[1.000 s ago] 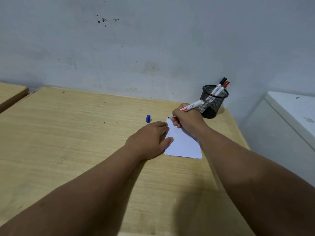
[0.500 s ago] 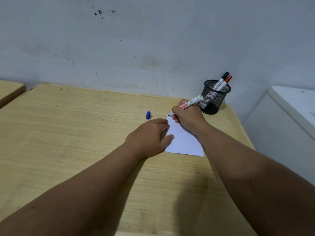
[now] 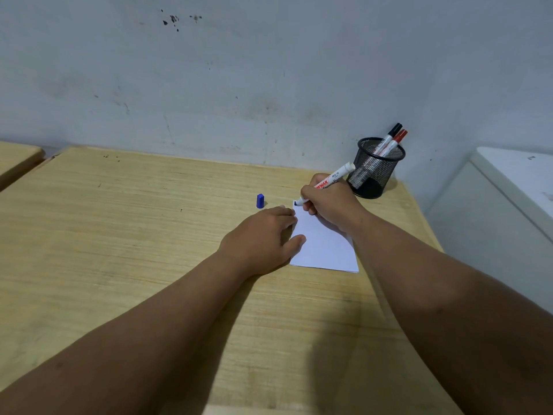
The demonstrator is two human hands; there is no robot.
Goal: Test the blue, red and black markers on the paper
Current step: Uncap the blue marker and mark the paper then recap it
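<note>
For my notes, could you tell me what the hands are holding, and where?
Right hand grips the blue marker low on its barrel; left hand presses the paper.

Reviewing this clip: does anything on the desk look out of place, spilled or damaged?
Nothing stands out. The blue cap stands alone on the desk, off its marker, which the right hand holds to the paper. The left hand steadies the sheet. Dark specks mark the wall.

White paper [image 3: 324,247] on pale wood-grain counter [image 3: 119,235]. Blue cap [image 3: 260,201] at ten o'clock of paper. Black mesh cup [image 3: 374,170] at one o'clock, with black-capped marker [image 3: 392,133] and red-capped marker [image 3: 396,139].
</note>
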